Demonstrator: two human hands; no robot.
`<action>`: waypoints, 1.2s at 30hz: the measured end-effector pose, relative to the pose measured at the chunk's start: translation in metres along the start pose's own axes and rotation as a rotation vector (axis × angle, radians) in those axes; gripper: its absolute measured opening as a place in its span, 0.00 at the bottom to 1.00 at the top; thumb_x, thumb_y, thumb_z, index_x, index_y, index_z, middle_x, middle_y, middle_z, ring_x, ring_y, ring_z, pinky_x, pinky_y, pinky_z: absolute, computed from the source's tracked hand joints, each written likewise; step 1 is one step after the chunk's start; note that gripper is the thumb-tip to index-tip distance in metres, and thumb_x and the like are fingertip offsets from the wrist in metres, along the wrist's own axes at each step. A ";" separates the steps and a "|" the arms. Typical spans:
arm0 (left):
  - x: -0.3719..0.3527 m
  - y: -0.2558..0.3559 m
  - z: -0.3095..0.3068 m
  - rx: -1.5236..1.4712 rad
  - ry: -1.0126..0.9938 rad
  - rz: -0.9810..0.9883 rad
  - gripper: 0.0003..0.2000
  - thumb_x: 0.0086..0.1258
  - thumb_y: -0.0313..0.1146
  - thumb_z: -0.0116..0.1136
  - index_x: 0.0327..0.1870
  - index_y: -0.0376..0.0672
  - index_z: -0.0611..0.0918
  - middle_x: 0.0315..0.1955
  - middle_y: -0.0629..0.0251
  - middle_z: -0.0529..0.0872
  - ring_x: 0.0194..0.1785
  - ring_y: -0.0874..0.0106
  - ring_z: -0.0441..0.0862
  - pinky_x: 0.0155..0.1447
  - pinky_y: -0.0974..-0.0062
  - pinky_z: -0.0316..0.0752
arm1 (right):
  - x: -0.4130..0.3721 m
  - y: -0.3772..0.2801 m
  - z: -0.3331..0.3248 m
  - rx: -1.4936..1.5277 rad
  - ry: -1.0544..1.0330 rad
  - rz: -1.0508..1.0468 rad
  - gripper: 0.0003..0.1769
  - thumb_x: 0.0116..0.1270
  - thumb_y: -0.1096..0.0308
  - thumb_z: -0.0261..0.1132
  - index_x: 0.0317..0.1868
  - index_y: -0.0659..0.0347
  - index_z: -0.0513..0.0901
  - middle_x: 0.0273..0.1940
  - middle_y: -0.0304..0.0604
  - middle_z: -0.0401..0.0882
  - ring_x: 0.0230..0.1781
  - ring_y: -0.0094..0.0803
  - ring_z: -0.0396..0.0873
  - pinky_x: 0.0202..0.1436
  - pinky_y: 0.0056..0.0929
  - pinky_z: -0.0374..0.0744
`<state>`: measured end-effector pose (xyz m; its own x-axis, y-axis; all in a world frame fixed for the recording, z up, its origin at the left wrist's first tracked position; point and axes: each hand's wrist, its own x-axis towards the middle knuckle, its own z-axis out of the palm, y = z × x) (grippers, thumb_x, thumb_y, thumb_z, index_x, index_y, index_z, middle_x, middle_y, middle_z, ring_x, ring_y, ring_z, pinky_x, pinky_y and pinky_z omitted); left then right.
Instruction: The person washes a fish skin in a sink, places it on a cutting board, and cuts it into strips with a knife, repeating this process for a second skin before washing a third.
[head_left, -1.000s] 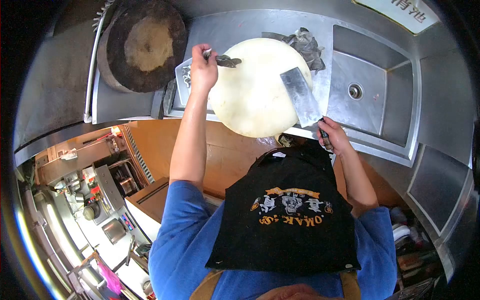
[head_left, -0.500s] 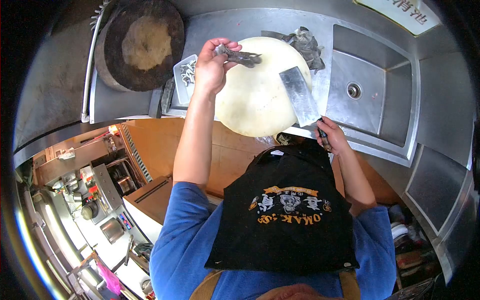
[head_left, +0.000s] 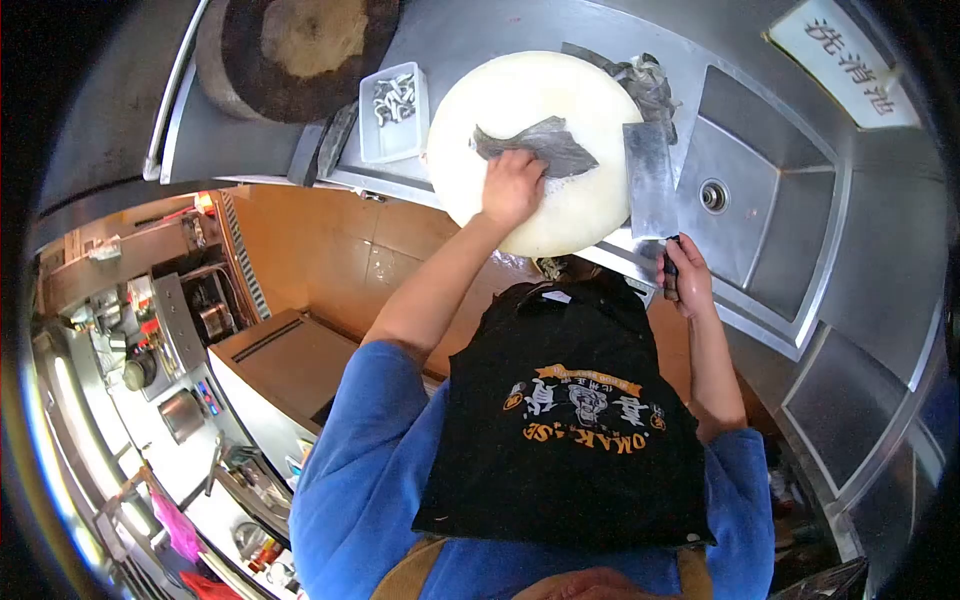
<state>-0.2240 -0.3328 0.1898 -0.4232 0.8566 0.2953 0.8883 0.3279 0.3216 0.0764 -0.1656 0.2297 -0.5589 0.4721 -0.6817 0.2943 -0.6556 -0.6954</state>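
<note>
A flat dark grey piece that looks like fish skin [head_left: 545, 143] lies spread on the round white cutting board [head_left: 480, 90]. My left hand [head_left: 514, 188] is on its lower edge, fingers curled and pressed onto it. At the board's right edge, my right hand [head_left: 686, 277] is wrapped round the black handle of a cleaver [head_left: 650, 180]; its broad blade reaches up beside the board. More dark grey pieces [head_left: 645, 88] lie in a heap behind the board's upper right. Left of the board stands a white tray [head_left: 422, 125] with pale strips in it.
A thick round wooden block [head_left: 310, 40] stands at the upper left. To the right is a metal sink [head_left: 740, 235] with a drain, below a white sign [head_left: 845, 60]. Shelves and kitchenware are at the lower left.
The grey piece in my left hand has come down from above the board's left side and now lies spread on it. The cleaver has shifted right, its blade more upright in view.
</note>
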 end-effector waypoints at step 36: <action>-0.042 0.061 0.013 -0.037 0.243 -0.498 0.07 0.60 0.30 0.65 0.39 0.43 0.84 0.40 0.62 0.82 0.48 0.59 0.79 0.52 0.60 0.73 | 0.152 -0.227 0.006 -2.140 -0.846 -0.931 0.48 0.58 0.78 0.61 0.76 0.24 0.62 0.31 0.45 0.80 0.27 0.46 0.81 0.32 0.43 0.80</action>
<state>-0.1497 -0.3431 0.1854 -0.8235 0.4835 0.2969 0.5651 0.6520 0.5055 -0.0796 0.0515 0.2853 -0.8254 -0.4032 -0.3952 -0.3619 0.9151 -0.1778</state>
